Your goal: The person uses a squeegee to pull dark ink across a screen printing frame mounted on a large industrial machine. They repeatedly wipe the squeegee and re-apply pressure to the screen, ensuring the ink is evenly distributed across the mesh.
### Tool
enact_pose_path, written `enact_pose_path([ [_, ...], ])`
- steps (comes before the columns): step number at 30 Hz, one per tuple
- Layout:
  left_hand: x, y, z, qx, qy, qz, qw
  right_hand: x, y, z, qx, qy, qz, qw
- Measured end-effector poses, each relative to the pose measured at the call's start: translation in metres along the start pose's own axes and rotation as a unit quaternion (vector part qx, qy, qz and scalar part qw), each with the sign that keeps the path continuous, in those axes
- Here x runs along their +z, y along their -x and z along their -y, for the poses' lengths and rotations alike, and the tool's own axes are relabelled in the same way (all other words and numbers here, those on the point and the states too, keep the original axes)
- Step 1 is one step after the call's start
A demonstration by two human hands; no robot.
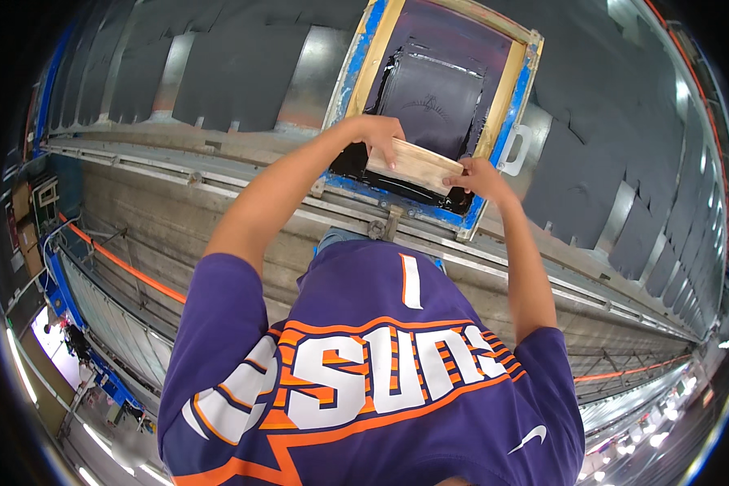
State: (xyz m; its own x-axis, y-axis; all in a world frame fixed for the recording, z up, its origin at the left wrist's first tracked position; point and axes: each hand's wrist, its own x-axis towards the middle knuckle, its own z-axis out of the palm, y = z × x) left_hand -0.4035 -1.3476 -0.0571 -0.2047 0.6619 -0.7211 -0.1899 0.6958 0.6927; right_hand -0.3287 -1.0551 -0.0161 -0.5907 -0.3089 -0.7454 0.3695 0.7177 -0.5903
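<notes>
Closest to the camera is my own purple jersey (373, 364), with its orange and white print, and past it my bare forearms reach away over the frame (506, 97). My left hand (381, 134) grips one end of the wooden squeegee (414, 168), and my right hand (474, 176) pinches the other end between thumb and fingers. The squeegee is inside the frame, near the side closest to me, above the wet-looking black ink (397, 185).

I'd judge that uneven pressure from my two hands could leave the ink streaky or patchy. The bar sits slantwise, left end farther from me, so one end might catch the frame's side. Fingers this close to the ink could pick some up and smear it.

The squeegee is a pale, straight wooden bar with visible grain; I can't make out its lower edge. Beyond it, the dark mesh (433, 93) carries a faint curved design, and blue tape lines the frame, which stands over the long grey surface (227, 81).
</notes>
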Motion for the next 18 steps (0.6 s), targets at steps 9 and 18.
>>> enact_pose_path([
  [9, -0.125, -0.012, -0.077, 0.106, -0.219, -0.356, 0.902, -0.121, -0.057, 0.062, -0.108, 0.170, -0.315, 0.927],
  [18, 0.040, 0.010, -0.028, 0.179, -0.318, -0.513, 0.777, 0.033, 0.007, 0.005, -0.160, 0.075, -0.414, 0.893],
])
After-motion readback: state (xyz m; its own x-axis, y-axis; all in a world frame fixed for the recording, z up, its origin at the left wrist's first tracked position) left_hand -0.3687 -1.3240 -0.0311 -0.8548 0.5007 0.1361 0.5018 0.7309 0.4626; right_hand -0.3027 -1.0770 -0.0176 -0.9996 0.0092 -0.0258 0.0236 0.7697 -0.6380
